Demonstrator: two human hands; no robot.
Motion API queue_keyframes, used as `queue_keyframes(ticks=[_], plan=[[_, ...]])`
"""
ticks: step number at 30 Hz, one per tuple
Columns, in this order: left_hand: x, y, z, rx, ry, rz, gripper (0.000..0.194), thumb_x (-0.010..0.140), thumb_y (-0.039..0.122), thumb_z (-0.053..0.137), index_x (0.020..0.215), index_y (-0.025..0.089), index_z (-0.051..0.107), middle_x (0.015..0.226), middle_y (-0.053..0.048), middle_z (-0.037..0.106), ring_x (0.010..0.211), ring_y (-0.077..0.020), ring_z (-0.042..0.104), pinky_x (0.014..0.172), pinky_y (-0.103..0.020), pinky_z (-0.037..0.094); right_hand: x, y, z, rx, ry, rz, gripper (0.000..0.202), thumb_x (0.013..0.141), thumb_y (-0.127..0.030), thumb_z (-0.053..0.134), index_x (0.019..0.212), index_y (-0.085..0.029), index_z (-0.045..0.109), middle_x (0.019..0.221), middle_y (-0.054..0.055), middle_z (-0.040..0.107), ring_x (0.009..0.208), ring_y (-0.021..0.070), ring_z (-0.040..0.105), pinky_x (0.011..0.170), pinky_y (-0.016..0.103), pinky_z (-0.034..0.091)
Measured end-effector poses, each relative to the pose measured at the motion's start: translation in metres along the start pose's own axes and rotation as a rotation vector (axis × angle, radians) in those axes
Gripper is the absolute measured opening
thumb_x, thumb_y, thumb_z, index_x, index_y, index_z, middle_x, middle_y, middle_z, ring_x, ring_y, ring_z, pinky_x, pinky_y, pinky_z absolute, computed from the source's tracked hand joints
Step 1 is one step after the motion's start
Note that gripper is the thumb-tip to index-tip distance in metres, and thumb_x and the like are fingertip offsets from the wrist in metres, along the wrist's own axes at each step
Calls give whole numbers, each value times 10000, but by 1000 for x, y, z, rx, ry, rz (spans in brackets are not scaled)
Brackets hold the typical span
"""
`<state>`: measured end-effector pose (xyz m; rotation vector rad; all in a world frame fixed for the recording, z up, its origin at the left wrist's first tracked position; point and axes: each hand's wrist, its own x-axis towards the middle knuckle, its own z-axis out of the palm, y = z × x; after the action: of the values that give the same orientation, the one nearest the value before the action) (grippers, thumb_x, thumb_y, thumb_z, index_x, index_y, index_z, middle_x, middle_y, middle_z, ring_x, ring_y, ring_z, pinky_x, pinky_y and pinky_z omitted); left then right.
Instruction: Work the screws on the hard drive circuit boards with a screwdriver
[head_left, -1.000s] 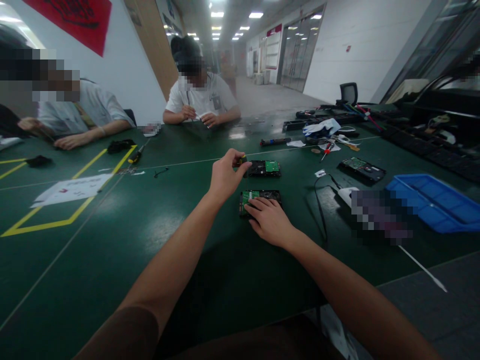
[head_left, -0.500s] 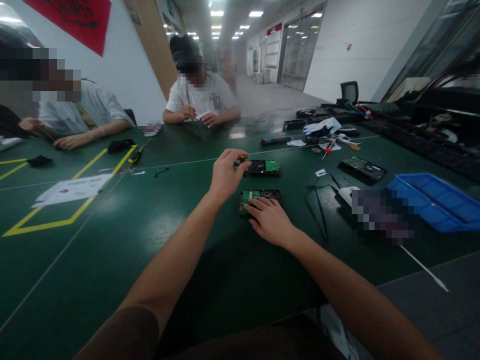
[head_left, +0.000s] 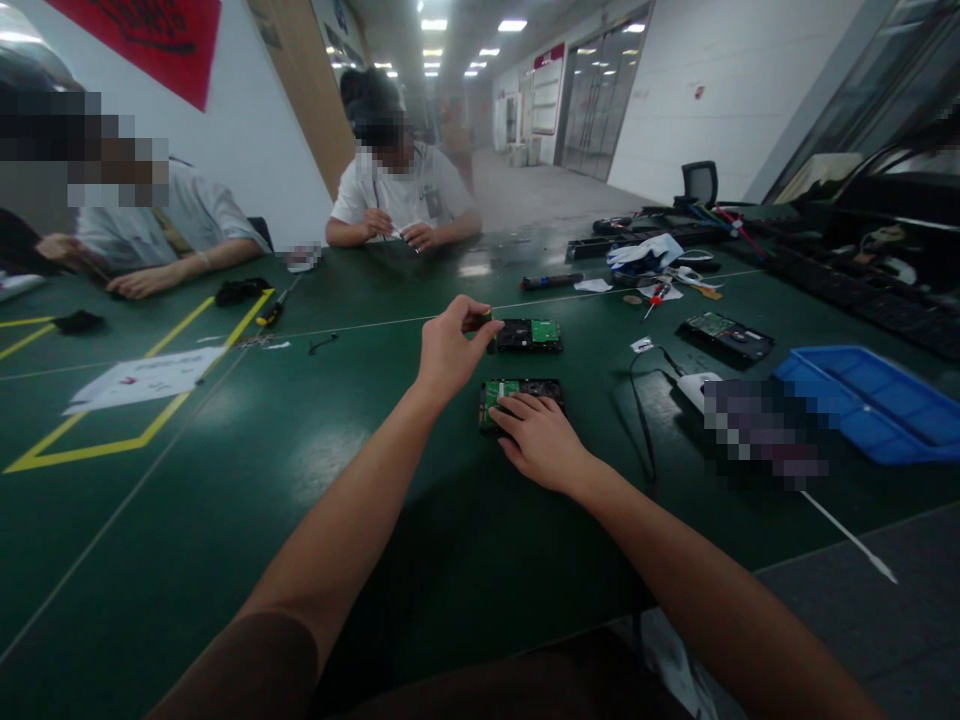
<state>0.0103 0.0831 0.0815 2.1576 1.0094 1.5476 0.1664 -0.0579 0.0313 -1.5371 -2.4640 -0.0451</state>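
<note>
My left hand (head_left: 451, 345) is closed in a pinch round the short yellow and black handle of what looks like a screwdriver (head_left: 489, 315). Its lower end is hard to make out. Just behind and to the right of those fingertips lies a hard drive (head_left: 521, 337) with a green circuit board. A second hard drive (head_left: 495, 394), board side up, is nearer to me. Over its right part lies my right hand (head_left: 544, 440), fingers stretched across the top and thumb by the front edge, covering much of it.
To the right are a third hard drive (head_left: 726, 338), a blue tray (head_left: 877, 405) and a black cable (head_left: 643, 425). Gloves (head_left: 645, 255) and a red screwdriver (head_left: 658, 295) lie farther back. A printed sheet (head_left: 146, 380) is on the left. Two people work across the green table (head_left: 360, 600).
My left hand has shifted slightly left and its fingers have turned a little around the handle. The right hand stays on the near hard drive.
</note>
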Motion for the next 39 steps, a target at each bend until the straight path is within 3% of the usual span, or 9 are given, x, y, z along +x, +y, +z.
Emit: queue_keyframes(ticks=[5, 10, 20, 27, 31, 35, 39], plan=[[-1, -3, 3, -49, -1, -14, 241, 862, 232, 804, 1026, 208, 627, 991, -36, 739, 872, -161, 727, 831, -319, 634, 0, -1, -1, 4, -1, 12, 442, 1020, -271, 567, 1456, -214, 613, 1517, 123, 598, 1395, 314, 509, 1106, 486, 387], [0, 1, 0, 16, -11, 67, 171, 885, 149, 738, 1018, 210, 649, 1041, -48, 679, 948, -164, 682, 823, -292, 636, 0, -1, 0, 2, 7, 8, 437, 1022, -267, 560, 1452, -218, 619, 1522, 125, 594, 1397, 315, 509, 1109, 491, 387], [1, -4, -4, 91, -26, 116, 273, 918, 60, 632, 1113, 230, 717, 1108, -66, 688, 952, -178, 686, 835, -327, 610, 0, -1, 0, 7, 7, 10, 436, 1026, -265, 553, 1453, -208, 617, 1519, 131, 597, 1401, 320, 509, 1108, 489, 388], [2, 0, -2, 12, -40, 27, 165, 903, 187, 743, 1049, 212, 671, 998, -39, 767, 871, -171, 745, 846, -335, 624, 1, 0, 0, 5, 6, 3, 439, 1023, -271, 565, 1453, -198, 614, 1519, 138, 593, 1399, 321, 506, 1111, 486, 384], [0, 0, 1, -38, -8, -35, 266, 846, 282, 833, 992, 213, 621, 975, -33, 777, 856, -176, 756, 839, -341, 626, 1, 0, -1, 2, -5, 3, 440, 1028, -275, 558, 1458, -199, 608, 1521, 135, 592, 1403, 322, 502, 1114, 491, 383], [-1, -5, 4, -115, -12, -42, 262, 862, 244, 811, 1003, 214, 592, 1028, -48, 778, 895, -176, 767, 848, -336, 629, 0, 0, 1, 12, 6, 5, 436, 1023, -269, 569, 1454, -211, 612, 1524, 128, 590, 1402, 315, 504, 1121, 486, 377], [0, -6, 3, -91, -7, 34, 177, 897, 185, 750, 1003, 213, 610, 1070, -53, 769, 927, -175, 754, 885, -352, 626, 0, 1, 3, 15, 14, 2, 440, 1022, -270, 571, 1455, -210, 614, 1519, 130, 594, 1397, 318, 507, 1114, 490, 382]])
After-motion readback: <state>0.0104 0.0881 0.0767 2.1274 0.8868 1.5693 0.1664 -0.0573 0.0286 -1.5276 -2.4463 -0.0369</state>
